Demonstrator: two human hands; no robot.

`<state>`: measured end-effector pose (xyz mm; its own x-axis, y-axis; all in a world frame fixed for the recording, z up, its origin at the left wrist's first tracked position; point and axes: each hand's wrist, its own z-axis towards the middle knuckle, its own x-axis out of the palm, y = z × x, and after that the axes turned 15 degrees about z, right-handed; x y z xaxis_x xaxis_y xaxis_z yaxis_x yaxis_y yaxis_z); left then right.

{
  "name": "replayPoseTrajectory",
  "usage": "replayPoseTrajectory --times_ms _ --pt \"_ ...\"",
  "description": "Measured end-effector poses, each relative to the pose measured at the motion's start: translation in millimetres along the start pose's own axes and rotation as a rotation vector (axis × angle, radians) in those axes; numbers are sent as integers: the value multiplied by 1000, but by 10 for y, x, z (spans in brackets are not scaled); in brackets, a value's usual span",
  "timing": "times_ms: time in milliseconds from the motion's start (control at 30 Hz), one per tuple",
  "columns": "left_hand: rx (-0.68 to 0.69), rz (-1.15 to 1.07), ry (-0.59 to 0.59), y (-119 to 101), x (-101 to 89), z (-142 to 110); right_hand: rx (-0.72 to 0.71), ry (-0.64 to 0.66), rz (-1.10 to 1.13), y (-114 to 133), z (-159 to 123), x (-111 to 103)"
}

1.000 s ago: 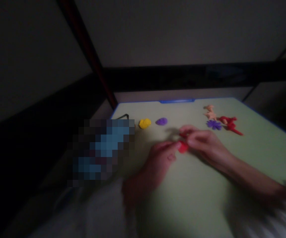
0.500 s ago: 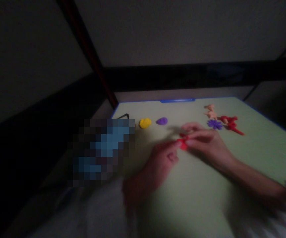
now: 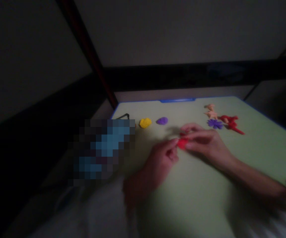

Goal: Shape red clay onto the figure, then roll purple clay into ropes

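Observation:
A small piece of red modelling clay [image 3: 182, 143] is pinched between my two hands above the pale table. My left hand [image 3: 161, 162] is closed, its thumb and forefinger on the clay's left edge. From the other side my right hand [image 3: 207, 142] grips the same piece between thumb and fingers. A bit more red shows under the right fingers, partly hidden. Just beyond the hands lie a yellow clay lump [image 3: 145, 123] and a purple clay piece [image 3: 162, 121].
At the right back lie a purple flower-like shape [image 3: 214, 124], peach-coloured shaped pieces [image 3: 211, 114] and red shaped pieces [image 3: 231, 123]. A blurred-out blue patch [image 3: 110, 138] covers something at the table's left. The pale table [image 3: 182, 198] has a blue edge, with a wall behind.
The red clay has turned slightly and shows a rounder face. My left fingertips have shifted a little to the left. Everything else stays as it was.

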<state>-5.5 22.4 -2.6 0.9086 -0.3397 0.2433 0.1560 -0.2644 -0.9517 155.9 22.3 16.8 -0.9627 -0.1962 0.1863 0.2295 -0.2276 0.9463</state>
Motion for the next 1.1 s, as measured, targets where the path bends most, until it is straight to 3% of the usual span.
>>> replayPoseTrajectory --times_ms 233,433,633,900,1100 --pt "5 20 83 33 -21 -18 28 20 10 -1 0 6" --pt "-66 -26 10 -21 -2 0 24 39 29 -6 -7 -3" --pt "15 114 38 50 -24 -2 31 54 -26 28 -3 9" --pt "14 93 -27 -2 2 -3 -61 9 -83 24 -13 -7" --pt "30 138 -5 -2 -20 3 -42 68 -77 18 -24 -18"
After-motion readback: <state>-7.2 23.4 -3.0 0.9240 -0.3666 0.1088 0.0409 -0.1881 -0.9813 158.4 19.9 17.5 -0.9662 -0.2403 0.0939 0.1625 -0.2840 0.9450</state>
